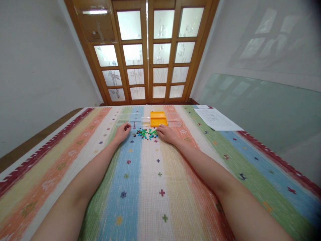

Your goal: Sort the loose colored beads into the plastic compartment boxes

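A small heap of tiny coloured pieces [146, 133], mostly green, blue and red, lies on the striped tablecloth [150, 187]. My left hand [122, 131] rests on the cloth just left of the heap, fingers curled in. My right hand [166, 133] lies at the heap's right edge, fingers curled with the tips touching the pieces. What either hand pinches, if anything, is too small to see. An orange tray [158, 118] stands just behind the heap.
Clear plastic trays [129, 118] stand in a row beside the orange one, with another clear tray [174, 119] to its right. A printed white sheet [215, 119] lies at the far right. Wooden glass-paned doors [147, 53] stand behind the table.
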### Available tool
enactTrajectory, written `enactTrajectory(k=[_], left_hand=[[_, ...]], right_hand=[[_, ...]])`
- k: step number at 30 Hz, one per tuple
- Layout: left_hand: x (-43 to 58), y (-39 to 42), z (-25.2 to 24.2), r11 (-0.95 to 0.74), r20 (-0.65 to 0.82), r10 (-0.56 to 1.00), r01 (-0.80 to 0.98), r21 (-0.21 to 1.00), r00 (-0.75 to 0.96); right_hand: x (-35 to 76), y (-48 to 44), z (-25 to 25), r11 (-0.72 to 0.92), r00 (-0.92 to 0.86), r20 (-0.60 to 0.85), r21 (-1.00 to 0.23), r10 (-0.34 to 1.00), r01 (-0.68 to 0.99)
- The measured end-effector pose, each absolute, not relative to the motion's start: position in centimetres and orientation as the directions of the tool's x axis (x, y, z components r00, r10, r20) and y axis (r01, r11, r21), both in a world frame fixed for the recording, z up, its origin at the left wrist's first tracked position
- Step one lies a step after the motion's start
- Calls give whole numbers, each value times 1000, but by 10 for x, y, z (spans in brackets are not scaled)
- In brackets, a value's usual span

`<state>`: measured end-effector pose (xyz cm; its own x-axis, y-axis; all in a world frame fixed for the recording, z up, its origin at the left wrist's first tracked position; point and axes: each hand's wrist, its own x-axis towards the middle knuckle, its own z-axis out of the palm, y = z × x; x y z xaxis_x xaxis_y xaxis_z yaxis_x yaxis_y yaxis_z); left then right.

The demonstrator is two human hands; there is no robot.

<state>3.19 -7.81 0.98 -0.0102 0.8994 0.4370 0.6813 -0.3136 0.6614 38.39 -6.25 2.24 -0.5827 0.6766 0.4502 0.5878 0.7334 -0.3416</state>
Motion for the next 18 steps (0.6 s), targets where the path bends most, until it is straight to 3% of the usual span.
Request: enactTrajectory(k=[12,18], left_hand=[[0,-60,3,-167,336,847,394,904,-411],[0,-64,7,-159,232,900,217,963,-370]], right_hand=[[382,-63,23,726,-586,434,-327,684,606],[382,-64,24,725,-587,431,-324,685,608]])
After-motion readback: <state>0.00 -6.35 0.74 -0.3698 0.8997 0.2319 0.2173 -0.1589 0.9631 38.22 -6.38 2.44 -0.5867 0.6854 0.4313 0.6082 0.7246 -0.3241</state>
